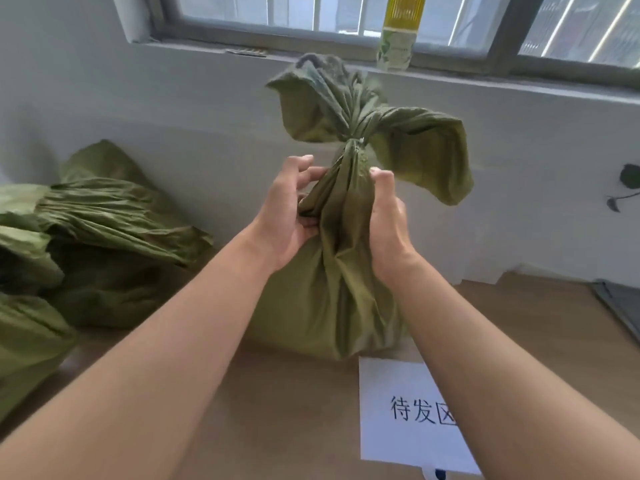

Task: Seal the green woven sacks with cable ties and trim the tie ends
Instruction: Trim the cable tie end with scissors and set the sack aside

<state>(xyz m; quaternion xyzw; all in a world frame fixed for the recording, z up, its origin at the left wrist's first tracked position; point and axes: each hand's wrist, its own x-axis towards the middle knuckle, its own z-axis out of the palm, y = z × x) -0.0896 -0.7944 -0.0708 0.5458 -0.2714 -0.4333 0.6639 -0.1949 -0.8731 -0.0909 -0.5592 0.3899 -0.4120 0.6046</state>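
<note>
Left hand [287, 209] and right hand [388, 216] both grip the gathered neck of the green woven sack [332, 299], just below its pale cable tie [360, 141]

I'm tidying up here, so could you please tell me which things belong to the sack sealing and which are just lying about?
Job: sack, gripped at its neck by left hand and right hand; tie round the neck; other sacks at left.
Lying about: bottle on the sill; sign on the table; leaf at right.
</note>
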